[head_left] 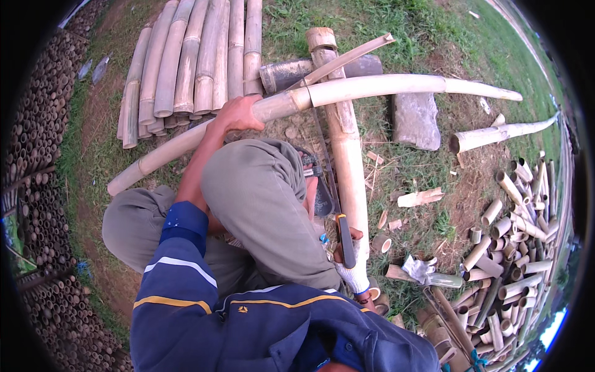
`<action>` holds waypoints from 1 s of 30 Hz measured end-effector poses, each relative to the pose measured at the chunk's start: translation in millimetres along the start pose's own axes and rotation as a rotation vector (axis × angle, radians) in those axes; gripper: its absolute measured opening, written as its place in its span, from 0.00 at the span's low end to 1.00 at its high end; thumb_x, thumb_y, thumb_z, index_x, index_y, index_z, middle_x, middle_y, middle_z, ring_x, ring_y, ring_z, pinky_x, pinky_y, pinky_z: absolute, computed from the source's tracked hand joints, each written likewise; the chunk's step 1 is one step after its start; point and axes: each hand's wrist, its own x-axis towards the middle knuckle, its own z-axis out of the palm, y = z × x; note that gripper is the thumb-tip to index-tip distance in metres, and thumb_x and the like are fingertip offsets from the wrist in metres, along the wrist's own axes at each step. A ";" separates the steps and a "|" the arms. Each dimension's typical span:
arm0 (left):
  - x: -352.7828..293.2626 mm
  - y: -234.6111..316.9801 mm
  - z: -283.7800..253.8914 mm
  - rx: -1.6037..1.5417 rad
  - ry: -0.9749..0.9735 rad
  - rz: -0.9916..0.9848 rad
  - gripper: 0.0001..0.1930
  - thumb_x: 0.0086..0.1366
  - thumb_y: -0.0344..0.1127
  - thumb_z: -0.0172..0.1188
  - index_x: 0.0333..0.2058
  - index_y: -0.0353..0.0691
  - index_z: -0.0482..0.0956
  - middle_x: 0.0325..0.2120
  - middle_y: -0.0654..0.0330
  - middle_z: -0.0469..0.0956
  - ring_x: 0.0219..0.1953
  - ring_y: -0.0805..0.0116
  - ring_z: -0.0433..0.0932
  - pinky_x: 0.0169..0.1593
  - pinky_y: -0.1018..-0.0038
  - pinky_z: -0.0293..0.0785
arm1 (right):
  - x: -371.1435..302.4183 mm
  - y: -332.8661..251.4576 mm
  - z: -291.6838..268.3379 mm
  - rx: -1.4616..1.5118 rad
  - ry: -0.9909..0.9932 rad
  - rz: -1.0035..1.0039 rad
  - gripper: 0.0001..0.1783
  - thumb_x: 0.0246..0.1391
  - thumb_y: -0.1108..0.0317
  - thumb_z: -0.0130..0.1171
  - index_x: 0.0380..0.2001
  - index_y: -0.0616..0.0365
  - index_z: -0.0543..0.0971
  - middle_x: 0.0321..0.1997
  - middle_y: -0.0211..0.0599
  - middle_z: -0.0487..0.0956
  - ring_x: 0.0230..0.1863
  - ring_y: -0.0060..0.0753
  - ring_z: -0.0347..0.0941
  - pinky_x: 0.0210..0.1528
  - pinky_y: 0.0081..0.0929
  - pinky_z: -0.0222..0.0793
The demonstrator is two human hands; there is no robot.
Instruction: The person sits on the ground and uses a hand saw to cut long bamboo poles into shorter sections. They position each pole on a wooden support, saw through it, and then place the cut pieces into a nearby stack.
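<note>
A long pale bamboo pole [378, 87] lies slantwise across the view, over a thicker upright-lying bamboo log [348, 167]. My bare left hand [240, 114] is wrapped round the pole, left of a dark ring line on it. My right hand [346, 255], in a white glove with fingertips bare, grips the black and yellow handle of a hand saw [345, 239]. The thin saw blade runs away from me beside the log, its far end close under the pole at the ring line; whether it touches cannot be made out. A split bamboo strip [347, 59] rests aslant behind the pole.
Several long bamboo poles [204, 62] are stacked at the far left. A grey stone block [416, 121] and another bamboo piece [489, 136] lie right. Short cut tubes [514, 248] are heaped at the right, and a wall of stacked tubes [40, 130] stands left.
</note>
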 end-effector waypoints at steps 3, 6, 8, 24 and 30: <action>-0.3 -10.0 -4.5 -0.024 -0.035 -0.014 0.41 0.41 0.50 0.76 0.58 0.42 0.84 0.46 0.41 0.88 0.50 0.41 0.87 0.56 0.54 0.82 | 26.9 -43.3 21.6 -0.503 0.014 -0.290 0.25 0.64 0.72 0.64 0.62 0.58 0.71 0.38 0.28 0.78 0.36 0.18 0.75 0.43 0.18 0.75; 8.1 -3.0 -5.0 -0.013 -0.055 0.018 0.42 0.41 0.49 0.77 0.59 0.42 0.83 0.46 0.41 0.88 0.50 0.41 0.87 0.55 0.54 0.82 | 154.4 -63.8 59.5 -0.550 0.008 -0.403 0.29 0.58 0.78 0.62 0.63 0.60 0.70 0.42 0.41 0.80 0.39 0.34 0.78 0.47 0.32 0.78; 22.7 -0.7 -3.9 0.010 -0.041 0.056 0.40 0.41 0.50 0.76 0.57 0.42 0.84 0.46 0.41 0.88 0.51 0.41 0.87 0.55 0.53 0.82 | 210.6 -74.1 84.0 -0.354 0.052 -0.452 0.29 0.60 0.76 0.63 0.64 0.59 0.70 0.41 0.44 0.80 0.40 0.39 0.78 0.48 0.34 0.78; 21.2 -16.0 0.4 -0.026 -0.096 0.026 0.45 0.41 0.52 0.77 0.60 0.41 0.82 0.47 0.41 0.88 0.51 0.41 0.86 0.56 0.54 0.82 | 151.2 -67.9 53.7 -0.522 -0.031 -0.318 0.31 0.59 0.77 0.63 0.65 0.60 0.68 0.42 0.36 0.78 0.43 0.28 0.77 0.49 0.28 0.77; 23.8 -24.1 8.0 -0.076 -0.083 0.056 0.40 0.41 0.51 0.77 0.56 0.41 0.83 0.46 0.41 0.88 0.50 0.41 0.86 0.55 0.54 0.82 | 180.2 -82.1 75.6 -0.330 -0.053 -0.331 0.30 0.63 0.76 0.62 0.67 0.57 0.67 0.40 0.34 0.79 0.40 0.23 0.78 0.40 0.25 0.80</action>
